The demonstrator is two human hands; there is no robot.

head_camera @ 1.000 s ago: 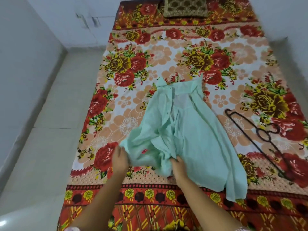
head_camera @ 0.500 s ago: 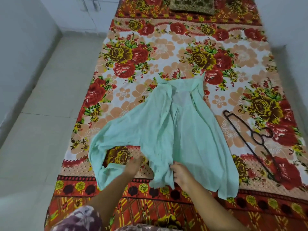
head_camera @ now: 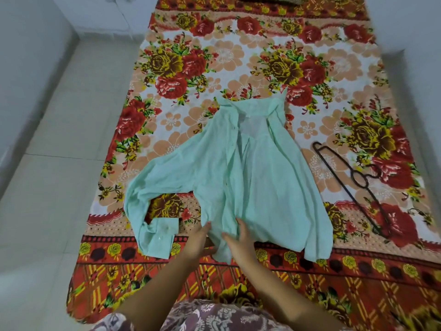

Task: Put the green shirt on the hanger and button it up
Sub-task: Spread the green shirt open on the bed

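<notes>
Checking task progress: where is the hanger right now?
In the head view, the black hanger lies flat on the floral bedsheet, right of the green shirt and not touching it.

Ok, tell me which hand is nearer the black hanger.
Right. The right hand rests on the green shirt, the hanger lying off to its right; the left hand is just left of it, farther off.
</notes>
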